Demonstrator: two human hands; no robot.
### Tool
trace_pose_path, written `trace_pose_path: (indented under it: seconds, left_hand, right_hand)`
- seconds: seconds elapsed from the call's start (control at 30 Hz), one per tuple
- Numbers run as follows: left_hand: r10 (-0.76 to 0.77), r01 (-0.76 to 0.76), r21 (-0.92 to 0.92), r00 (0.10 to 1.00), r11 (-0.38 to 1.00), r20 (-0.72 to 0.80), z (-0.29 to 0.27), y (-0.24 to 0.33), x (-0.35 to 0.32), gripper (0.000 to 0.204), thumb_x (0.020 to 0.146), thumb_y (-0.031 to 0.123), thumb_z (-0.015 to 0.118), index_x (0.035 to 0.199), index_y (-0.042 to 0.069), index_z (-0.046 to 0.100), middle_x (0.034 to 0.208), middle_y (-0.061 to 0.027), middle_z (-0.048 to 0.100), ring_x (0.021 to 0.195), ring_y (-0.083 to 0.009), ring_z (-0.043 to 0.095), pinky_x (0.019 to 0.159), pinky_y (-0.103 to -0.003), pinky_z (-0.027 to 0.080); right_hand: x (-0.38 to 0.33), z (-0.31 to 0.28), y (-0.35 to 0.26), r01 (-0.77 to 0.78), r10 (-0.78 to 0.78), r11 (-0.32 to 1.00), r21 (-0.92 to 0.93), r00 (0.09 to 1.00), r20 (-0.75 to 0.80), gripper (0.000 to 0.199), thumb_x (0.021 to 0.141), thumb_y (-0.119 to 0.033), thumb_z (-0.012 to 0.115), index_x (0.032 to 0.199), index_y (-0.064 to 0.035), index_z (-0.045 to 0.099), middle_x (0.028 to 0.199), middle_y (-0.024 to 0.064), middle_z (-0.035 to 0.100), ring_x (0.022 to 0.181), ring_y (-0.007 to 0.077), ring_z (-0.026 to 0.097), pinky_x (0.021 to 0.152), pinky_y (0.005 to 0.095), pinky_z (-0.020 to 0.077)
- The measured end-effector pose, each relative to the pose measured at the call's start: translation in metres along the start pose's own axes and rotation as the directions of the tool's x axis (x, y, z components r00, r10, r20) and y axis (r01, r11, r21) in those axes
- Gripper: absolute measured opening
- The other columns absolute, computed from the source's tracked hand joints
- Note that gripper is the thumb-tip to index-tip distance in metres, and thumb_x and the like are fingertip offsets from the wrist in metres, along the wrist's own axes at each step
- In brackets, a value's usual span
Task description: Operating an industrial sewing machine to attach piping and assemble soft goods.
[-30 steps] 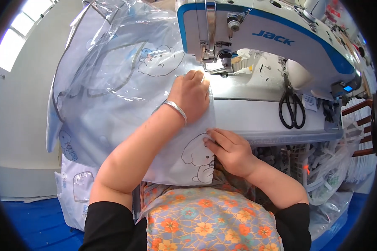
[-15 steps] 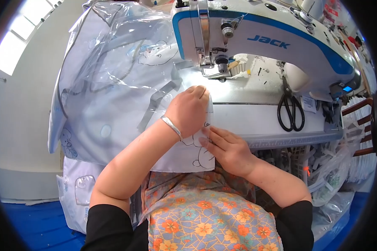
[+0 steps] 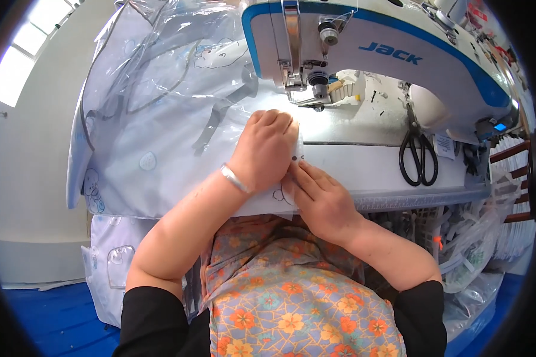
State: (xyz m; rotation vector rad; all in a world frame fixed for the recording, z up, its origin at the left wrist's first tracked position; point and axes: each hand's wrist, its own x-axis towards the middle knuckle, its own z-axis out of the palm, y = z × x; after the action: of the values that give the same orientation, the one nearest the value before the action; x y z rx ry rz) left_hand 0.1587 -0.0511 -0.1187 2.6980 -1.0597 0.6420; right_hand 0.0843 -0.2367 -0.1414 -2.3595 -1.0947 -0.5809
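White printed fabric (image 3: 178,184) with clear plastic film lies across the bed of a white-and-blue sewing machine (image 3: 363,71). Close in front of the presser foot (image 3: 312,102), my left hand (image 3: 265,146) presses on the fabric's right edge with curled fingers; a silver bangle circles that wrist. Just nearer to me, my right hand (image 3: 327,202) has its fingers fairly straight at the same edge, the thumb lower down by the film, pinching the layers. A grey strip (image 3: 217,116) lies on the fabric left of my left hand. The needle tip is hard to make out in the glare.
Black-handled scissors (image 3: 418,157) lie on the table right of my hands. A ruler-marked table edge (image 3: 411,199) runs along the front right. Clear plastic bags (image 3: 470,250) hang below it. More printed fabric (image 3: 110,268) hangs at the lower left.
The fabric has moved away from me toward the presser foot, its near edge drawn up from my lap. Both hands have moved forward with it, and the grey strip has shifted.
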Motion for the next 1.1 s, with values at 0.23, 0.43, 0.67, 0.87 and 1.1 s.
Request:
trace_pose_path:
  seconds: [0.23, 0.43, 0.67, 0.87, 1.1]
  left_hand:
    - [-0.166, 0.169, -0.113, 0.985, 0.979, 0.036, -0.002, 0.021, -0.012, 0.038, 0.082, 0.006, 0.061, 0.119, -0.001, 0.065, 0.12, -0.0124, 0.064, 0.114, -0.0296, 0.059, 0.099, -0.042, 0.045]
    - [-0.211, 0.214, -0.075, 0.976, 0.974, 0.042, 0.0, 0.02, -0.003, 0.037, 0.083, 0.007, 0.062, 0.119, -0.001, 0.065, 0.12, -0.0127, 0.064, 0.111, -0.0294, 0.06, 0.096, -0.042, 0.047]
    - [-0.147, 0.166, -0.152, 0.98, 0.974, 0.134, -0.017, 0.015, -0.007, 0.043, 0.078, 0.005, 0.063, 0.12, -0.003, 0.064, 0.12, -0.017, 0.064, 0.11, -0.0326, 0.061, 0.097, -0.042, 0.047]
    - [-0.006, 0.081, -0.381, 0.981, 0.921, 0.193, -0.039, 0.009, -0.022, 0.048, 0.075, 0.004, 0.063, 0.123, -0.006, 0.062, 0.128, -0.0203, 0.062, 0.116, -0.0372, 0.061, 0.1, -0.043, 0.05]
    - [0.023, 0.015, -0.354, 0.994, 0.935, 0.103, -0.015, -0.011, -0.033, 0.042, 0.075, 0.002, 0.065, 0.117, -0.001, 0.066, 0.123, -0.0151, 0.065, 0.112, -0.0335, 0.063, 0.097, -0.042, 0.052]
  right_hand:
    - [-0.013, -0.001, -0.003, 0.032, -0.02, 0.994, 0.102, 0.993, -0.118, 0.027, 0.079, -0.004, 0.066, 0.105, 0.0004, 0.073, 0.111, 0.0144, 0.071, 0.104, 0.029, 0.069, 0.085, 0.0387, 0.058]
    - [-0.005, 0.001, -0.002, 0.027, -0.018, 0.995, 0.101, 0.996, -0.085, 0.026, 0.079, -0.004, 0.066, 0.103, 0.0003, 0.073, 0.111, 0.0127, 0.071, 0.102, 0.0281, 0.069, 0.083, 0.0375, 0.0579]
    - [0.007, 0.005, -0.001, -0.106, 0.109, 0.984, 0.139, 0.994, -0.013, 0.026, 0.08, -0.003, 0.069, 0.106, 0.0001, 0.072, 0.116, 0.0148, 0.069, 0.104, 0.0312, 0.068, 0.088, 0.0383, 0.0569]
    - [0.018, 0.004, 0.011, -0.057, 0.058, 0.994, 0.091, 0.998, -0.003, 0.029, 0.082, -0.003, 0.069, 0.11, 0.0019, 0.071, 0.118, 0.0169, 0.068, 0.108, 0.0335, 0.066, 0.094, 0.0414, 0.0552]
    - [0.022, 0.001, 0.017, -0.054, 0.05, 0.993, 0.102, 0.998, 0.038, 0.031, 0.082, 0.001, 0.065, 0.113, 0.0029, 0.07, 0.119, 0.0172, 0.068, 0.109, 0.0345, 0.066, 0.095, 0.0409, 0.0547]
